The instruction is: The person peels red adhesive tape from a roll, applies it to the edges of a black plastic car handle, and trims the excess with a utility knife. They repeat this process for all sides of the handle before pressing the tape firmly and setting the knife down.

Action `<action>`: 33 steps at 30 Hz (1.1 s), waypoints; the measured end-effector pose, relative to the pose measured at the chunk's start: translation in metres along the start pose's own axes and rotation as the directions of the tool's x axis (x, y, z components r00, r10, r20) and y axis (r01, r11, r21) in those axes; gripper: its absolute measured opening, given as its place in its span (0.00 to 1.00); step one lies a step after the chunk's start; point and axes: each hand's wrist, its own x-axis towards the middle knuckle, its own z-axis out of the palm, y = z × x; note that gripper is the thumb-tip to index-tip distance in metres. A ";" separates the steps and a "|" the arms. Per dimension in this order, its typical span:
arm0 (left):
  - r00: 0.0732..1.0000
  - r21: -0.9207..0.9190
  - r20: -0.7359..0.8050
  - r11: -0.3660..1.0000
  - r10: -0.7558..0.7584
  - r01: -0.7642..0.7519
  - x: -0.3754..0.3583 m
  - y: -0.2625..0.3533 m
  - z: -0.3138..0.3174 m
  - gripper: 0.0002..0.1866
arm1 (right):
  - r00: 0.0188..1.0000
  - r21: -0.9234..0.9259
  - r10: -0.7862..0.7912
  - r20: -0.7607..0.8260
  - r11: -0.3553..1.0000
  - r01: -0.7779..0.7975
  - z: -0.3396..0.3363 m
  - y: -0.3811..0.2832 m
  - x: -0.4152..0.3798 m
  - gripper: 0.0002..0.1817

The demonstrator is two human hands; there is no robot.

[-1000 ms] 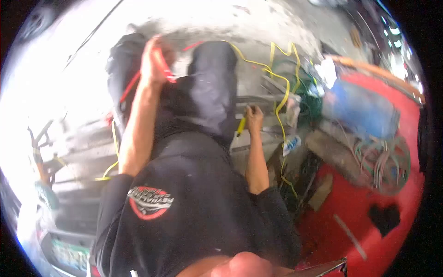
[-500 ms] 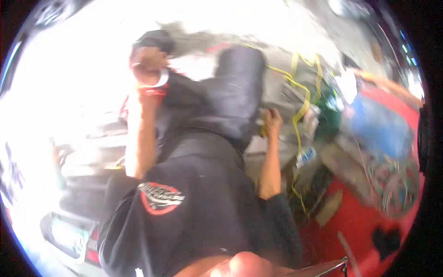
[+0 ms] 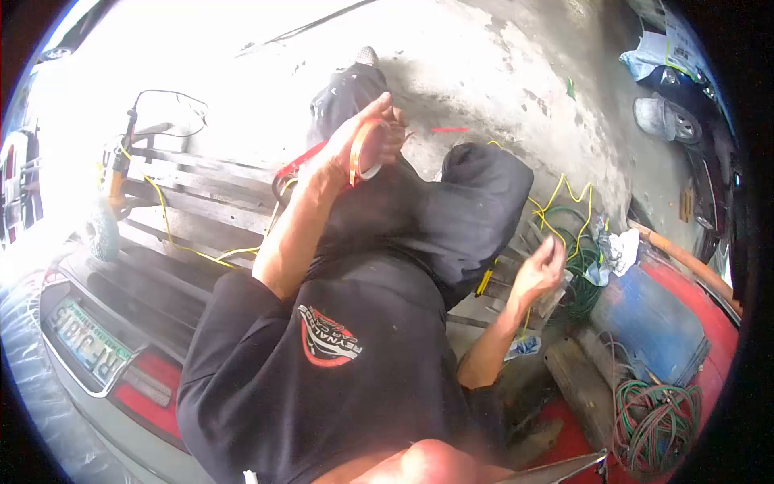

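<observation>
Outdoor car-repair yard; car (image 3: pixel 97 355), wire coils (image 3: pixel 657 423), concrete.

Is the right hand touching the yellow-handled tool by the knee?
Apart. The head view shows the right hand raised with open fingers, a clear gap between it and the yellow-handled tool. The left hand holds an orange tape roll.

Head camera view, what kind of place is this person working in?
Probably an outdoor car repair yard: a car's rear with a plate, coiled wires beside a red surface, and bare concrete ground.
</observation>
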 end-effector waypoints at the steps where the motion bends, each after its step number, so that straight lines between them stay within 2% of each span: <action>1: 0.998 0.079 -0.057 0.996 -0.037 0.042 -0.001 -0.001 0.004 0.27 | 0.998 0.179 -0.026 0.058 0.984 0.015 0.003 -0.055 0.011 0.08; 2: 0.999 0.237 -0.025 0.971 -0.034 0.039 -0.003 -0.002 0.005 0.26 | 0.961 0.237 -0.240 0.140 0.950 0.203 0.008 -0.098 0.020 0.08; 3: 0.998 0.333 -0.053 0.942 -0.027 0.043 -0.005 -0.005 0.010 0.26 | 0.871 0.310 -0.445 0.208 0.874 0.373 0.017 -0.137 0.026 0.09; 4: 0.997 0.425 -0.080 0.904 -0.012 0.045 -0.008 -0.008 0.015 0.26 | 0.784 0.435 -0.563 0.260 0.794 0.425 0.031 -0.174 0.025 0.14; 5: 0.994 0.512 -0.108 0.858 0.011 0.046 -0.011 -0.010 0.019 0.26 | 0.706 0.589 -0.646 0.289 0.702 0.401 0.047 -0.200 0.023 0.19; 6: 0.968 0.669 -0.243 0.733 0.059 0.123 -0.012 -0.011 0.020 0.26 | 0.632 0.660 -0.699 0.334 0.652 0.372 0.067 -0.218 0.019 0.21; 7: 0.974 0.820 -0.149 0.572 0.168 0.027 -0.016 -0.012 0.017 0.25 | 0.551 0.727 -0.748 0.369 0.602 0.330 0.082 -0.230 0.018 0.24; 8: 0.966 0.926 -0.037 0.374 0.255 -0.063 -0.020 -0.013 0.012 0.26 | 0.484 0.657 -0.811 0.328 0.564 0.500 0.094 -0.231 0.017 0.26; 9: 0.978 0.844 -0.081 0.535 0.194 -0.036 -0.023 -0.008 0.019 0.27 | 0.404 0.569 -0.865 0.297 0.500 0.653 0.106 -0.230 0.014 0.28; 10: 0.983 0.730 -0.125 0.683 0.132 0.001 -0.025 -0.003 0.027 0.28 | 0.417 0.616 -0.873 0.251 0.477 0.628 0.115 -0.229 0.013 0.28; 11: 0.983 0.597 -0.168 0.801 0.070 0.045 -0.028 0.002 0.034 0.30 | 0.429 0.644 -0.864 0.263 0.488 0.589 0.117 -0.228 0.012 0.27; 12: 0.993 0.390 -0.089 0.920 0.075 -0.035 -0.012 -0.007 0.012 0.31 | 0.444 0.667 -0.852 0.278 0.504 0.548 0.116 -0.225 0.011 0.26; 13: 0.995 0.157 -0.009 0.983 0.096 -0.093 -0.005 -0.008 0.008 0.32 | 0.462 0.686 -0.836 0.295 0.522 0.507 0.113 -0.224 0.011 0.25; 14: 0.996 0.063 0.055 0.996 0.063 -0.067 -0.001 -0.005 0.003 0.38 | 0.493 0.671 -0.829 0.262 0.524 0.525 0.109 -0.227 0.012 0.21; 17: 0.989 -0.022 0.057 0.991 0.135 -0.134 -0.003 0.013 0.015 0.40 | 0.580 0.584 -0.757 0.301 0.627 0.515 0.095 -0.215 0.018 0.17; 18: 0.962 0.000 0.141 0.972 0.232 -0.235 0.007 0.018 -0.002 0.43 | 0.654 0.594 -0.657 0.375 0.712 0.374 0.090 -0.211 0.017 0.10; 19: 0.933 -0.207 0.214 0.947 0.290 -0.247 0.012 0.024 -0.007 0.43 | 0.668 0.562 -0.524 0.529 0.806 0.186 0.085 -0.207 0.015 0.09; 21: 0.845 -0.588 0.307 0.785 0.439 -0.194 0.022 0.031 -0.012 0.45 | 0.580 0.396 -0.223 0.783 0.899 -0.188 0.078 -0.202 0.011 0.06; 22: 0.842 -0.680 0.230 0.700 0.487 -0.219 0.028 0.033 -0.011 0.50 | 0.516 0.392 -0.178 0.838 0.854 -0.342 0.084 -0.192 0.006 0.09; 23: 0.815 -0.708 0.237 0.668 0.529 -0.228 0.032 0.033 -0.010 0.50 | 0.490 0.418 -0.143 0.860 0.747 -0.516 0.088 -0.187 -0.003 0.09; 25: 0.750 -0.759 0.245 0.603 0.615 -0.246 0.039 0.036 -0.008 0.49 | 0.421 0.420 -0.102 0.901 0.444 -0.791 0.101 -0.184 -0.023 0.11; 26: 0.742 -0.742 0.240 0.611 0.626 -0.276 0.040 0.038 -0.010 0.47 | 0.401 0.404 -0.093 0.911 0.393 -0.826 0.107 -0.176 -0.029 0.13; 29: 0.687 -0.694 0.319 0.655 0.653 -0.300 0.037 0.043 -0.015 0.46 | 0.515 0.487 0.046 0.856 0.260 -0.834 0.120 -0.175 -0.044 0.13; 30: 0.698 -0.694 0.305 0.653 0.648 -0.303 0.034 0.044 -0.014 0.46 | 0.493 0.461 0.082 0.866 0.253 -0.851 0.122 -0.173 -0.045 0.15; 33: 0.717 -0.758 0.258 0.596 0.647 -0.266 0.029 0.044 -0.015 0.46 | 0.654 0.605 0.160 0.739 0.268 -0.750 0.124 -0.211 -0.040 0.16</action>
